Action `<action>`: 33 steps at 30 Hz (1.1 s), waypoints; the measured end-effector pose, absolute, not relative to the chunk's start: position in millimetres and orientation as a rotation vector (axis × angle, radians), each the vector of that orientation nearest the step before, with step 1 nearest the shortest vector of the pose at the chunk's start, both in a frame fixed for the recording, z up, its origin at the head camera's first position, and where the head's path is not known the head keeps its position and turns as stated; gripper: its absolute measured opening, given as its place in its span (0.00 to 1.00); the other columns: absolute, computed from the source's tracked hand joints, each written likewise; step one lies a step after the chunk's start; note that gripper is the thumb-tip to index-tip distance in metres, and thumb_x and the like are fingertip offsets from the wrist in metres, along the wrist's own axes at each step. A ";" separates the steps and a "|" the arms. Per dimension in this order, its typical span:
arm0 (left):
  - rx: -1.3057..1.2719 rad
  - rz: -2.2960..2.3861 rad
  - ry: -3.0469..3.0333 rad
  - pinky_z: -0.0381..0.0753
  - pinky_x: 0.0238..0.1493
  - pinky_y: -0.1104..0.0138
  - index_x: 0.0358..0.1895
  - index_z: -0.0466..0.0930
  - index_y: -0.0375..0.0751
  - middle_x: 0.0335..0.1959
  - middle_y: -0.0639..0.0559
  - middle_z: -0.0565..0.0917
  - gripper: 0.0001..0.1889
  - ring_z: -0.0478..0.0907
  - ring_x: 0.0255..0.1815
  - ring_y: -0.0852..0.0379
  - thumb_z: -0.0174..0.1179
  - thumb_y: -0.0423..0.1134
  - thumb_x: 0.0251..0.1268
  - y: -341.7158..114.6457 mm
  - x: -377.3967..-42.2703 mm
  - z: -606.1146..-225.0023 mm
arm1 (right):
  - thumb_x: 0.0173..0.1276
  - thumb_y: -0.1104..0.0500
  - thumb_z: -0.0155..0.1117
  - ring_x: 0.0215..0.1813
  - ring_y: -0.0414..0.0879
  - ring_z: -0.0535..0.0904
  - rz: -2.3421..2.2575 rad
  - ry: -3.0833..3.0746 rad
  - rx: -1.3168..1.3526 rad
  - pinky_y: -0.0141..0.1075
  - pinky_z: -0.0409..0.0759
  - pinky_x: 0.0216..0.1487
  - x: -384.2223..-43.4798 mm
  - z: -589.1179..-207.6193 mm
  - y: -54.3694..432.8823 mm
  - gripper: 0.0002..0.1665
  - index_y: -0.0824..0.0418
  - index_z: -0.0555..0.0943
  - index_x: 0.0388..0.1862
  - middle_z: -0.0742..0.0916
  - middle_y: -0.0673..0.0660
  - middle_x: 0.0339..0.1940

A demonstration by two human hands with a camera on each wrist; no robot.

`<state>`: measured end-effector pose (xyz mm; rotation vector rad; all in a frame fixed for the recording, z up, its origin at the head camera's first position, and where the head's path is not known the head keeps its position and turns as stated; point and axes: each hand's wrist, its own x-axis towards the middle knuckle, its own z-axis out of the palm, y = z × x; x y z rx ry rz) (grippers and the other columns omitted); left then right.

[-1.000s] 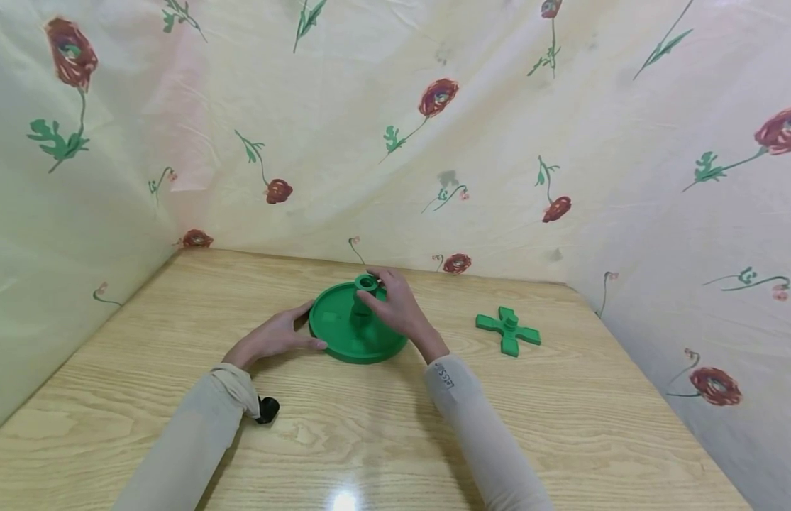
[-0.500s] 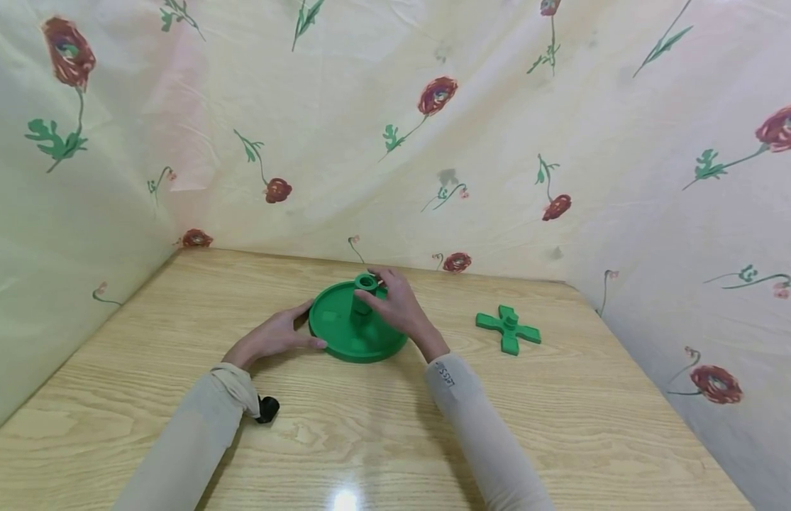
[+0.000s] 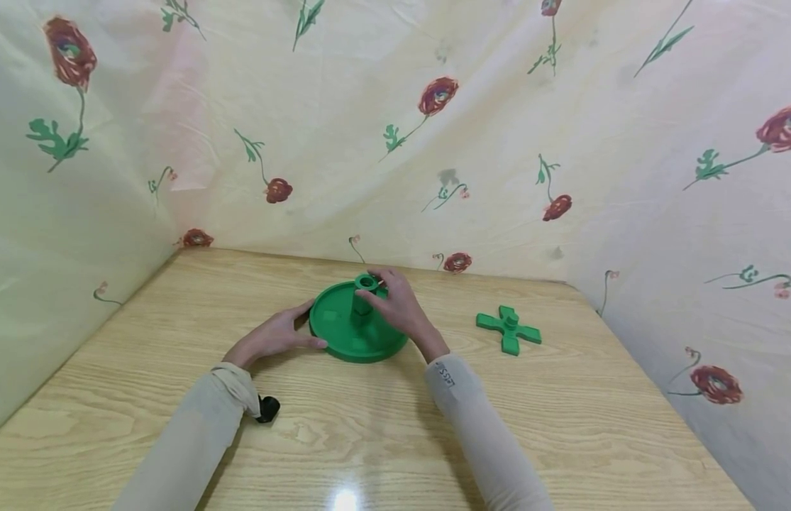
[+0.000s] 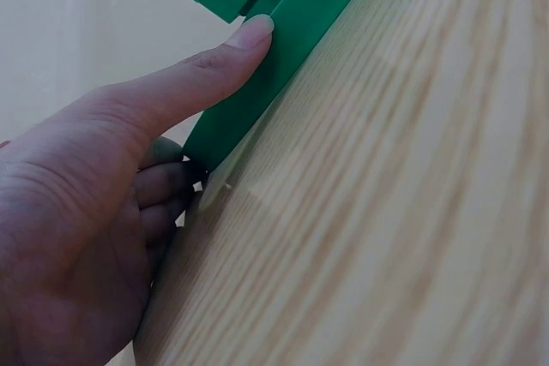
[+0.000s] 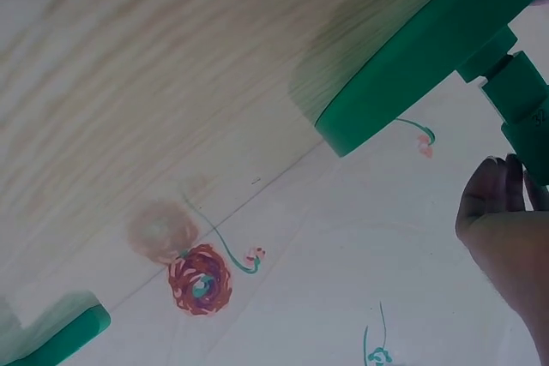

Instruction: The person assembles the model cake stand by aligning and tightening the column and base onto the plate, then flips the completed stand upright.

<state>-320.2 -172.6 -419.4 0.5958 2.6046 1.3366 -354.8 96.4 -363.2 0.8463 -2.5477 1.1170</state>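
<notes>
A round green dish-like base with a raised rim lies on the table in the head view. My left hand holds its left edge, with the thumb along the rim and the fingers curled at the far side. From the base's middle rises an upright green post, hollow at the top, with a narrower neck at its foot. My right hand grips this post near its top between thumb and fingers. In the right wrist view the fingertips lie against the post, partly hidden behind it.
A green cross-shaped piece with a short central peg lies to the right of the base. Beside the left sleeve is a small black object. Flower-patterned cloth hangs behind and at both sides of the wooden table.
The post appears turned slightly in the right hand's fingers compared with a second ago. Both hands, the base and the cross-shaped piece stay in place.
</notes>
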 end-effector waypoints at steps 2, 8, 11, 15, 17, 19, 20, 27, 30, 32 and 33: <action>0.594 1.339 2.602 0.56 0.75 0.40 0.84 0.45 0.35 0.81 0.32 0.55 0.57 0.50 0.81 0.35 0.74 0.55 0.63 -172.4 -320.3 -420.0 | 0.76 0.56 0.68 0.60 0.61 0.78 1.124 -2.548 0.853 0.53 0.78 0.62 -354.4 -363.6 97.1 0.31 0.73 0.74 0.70 0.80 0.68 0.61; 0.597 1.358 2.589 0.56 0.75 0.41 0.84 0.45 0.34 0.81 0.32 0.55 0.57 0.50 0.82 0.35 0.74 0.54 0.64 -171.4 -320.4 -419.3 | 0.78 0.60 0.64 0.60 0.60 0.76 1.157 -2.521 0.902 0.53 0.78 0.60 -352.1 -362.3 99.9 0.28 0.72 0.74 0.71 0.80 0.68 0.61; 0.595 1.354 2.592 0.56 0.76 0.41 0.84 0.46 0.34 0.81 0.32 0.55 0.57 0.50 0.81 0.35 0.74 0.54 0.64 -171.4 -320.2 -418.7 | 0.78 0.60 0.64 0.59 0.60 0.77 1.161 -2.519 0.905 0.53 0.79 0.59 -352.8 -362.6 99.4 0.27 0.73 0.74 0.69 0.81 0.68 0.60; 0.592 1.339 2.603 0.57 0.75 0.41 0.84 0.46 0.34 0.81 0.32 0.55 0.57 0.50 0.81 0.35 0.74 0.54 0.63 -171.6 -319.6 -418.2 | 0.76 0.58 0.68 0.59 0.60 0.78 1.169 -2.532 0.869 0.53 0.78 0.61 -354.2 -363.5 97.5 0.30 0.74 0.74 0.68 0.81 0.68 0.60; 0.586 1.328 2.610 0.57 0.75 0.41 0.84 0.46 0.35 0.81 0.32 0.55 0.57 0.51 0.81 0.35 0.74 0.55 0.63 -171.8 -319.0 -418.2 | 0.75 0.57 0.70 0.60 0.61 0.78 1.176 -2.538 0.859 0.53 0.78 0.63 -354.9 -363.8 97.2 0.32 0.75 0.73 0.69 0.81 0.69 0.61; 0.583 1.320 2.616 0.57 0.75 0.41 0.84 0.46 0.35 0.81 0.32 0.56 0.58 0.51 0.81 0.35 0.74 0.56 0.63 -171.9 -318.9 -418.3 | 0.74 0.57 0.70 0.61 0.61 0.78 1.177 -2.542 0.862 0.53 0.78 0.63 -354.9 -363.8 97.4 0.33 0.75 0.73 0.69 0.81 0.69 0.62; 0.582 1.317 2.618 0.57 0.75 0.41 0.84 0.46 0.36 0.81 0.32 0.56 0.58 0.51 0.81 0.35 0.74 0.56 0.63 -172.0 -318.8 -418.3 | 0.75 0.57 0.70 0.61 0.61 0.78 1.177 -2.542 0.869 0.53 0.78 0.63 -354.9 -363.9 97.8 0.33 0.75 0.72 0.70 0.81 0.69 0.62; 0.583 1.343 2.598 0.56 0.75 0.41 0.84 0.46 0.35 0.81 0.32 0.55 0.57 0.50 0.81 0.35 0.74 0.54 0.64 -171.5 -318.7 -417.1 | 0.77 0.61 0.65 0.59 0.59 0.78 1.202 -2.528 0.900 0.55 0.78 0.61 -355.2 -364.2 99.0 0.28 0.73 0.73 0.70 0.81 0.68 0.61; 0.583 1.340 2.601 0.56 0.75 0.41 0.84 0.46 0.34 0.81 0.32 0.55 0.57 0.50 0.81 0.35 0.73 0.54 0.64 -171.4 -318.6 -417.0 | 0.77 0.59 0.66 0.59 0.59 0.78 1.204 -2.538 0.868 0.54 0.79 0.61 -355.0 -363.6 98.0 0.28 0.73 0.74 0.69 0.81 0.67 0.61; 0.581 1.330 2.607 0.57 0.75 0.40 0.84 0.46 0.35 0.81 0.32 0.55 0.57 0.51 0.81 0.34 0.73 0.54 0.64 -171.5 -318.3 -416.8 | 0.76 0.56 0.68 0.60 0.59 0.78 1.196 -2.551 0.839 0.53 0.78 0.62 -354.2 -362.9 97.3 0.30 0.72 0.74 0.69 0.81 0.67 0.62; 0.581 1.324 2.609 0.57 0.75 0.40 0.84 0.46 0.35 0.81 0.32 0.55 0.57 0.51 0.81 0.34 0.73 0.55 0.64 -171.6 -318.2 -416.7 | 0.76 0.55 0.68 0.61 0.59 0.78 1.187 -2.557 0.827 0.53 0.78 0.62 -353.7 -362.5 97.1 0.31 0.71 0.74 0.70 0.81 0.67 0.62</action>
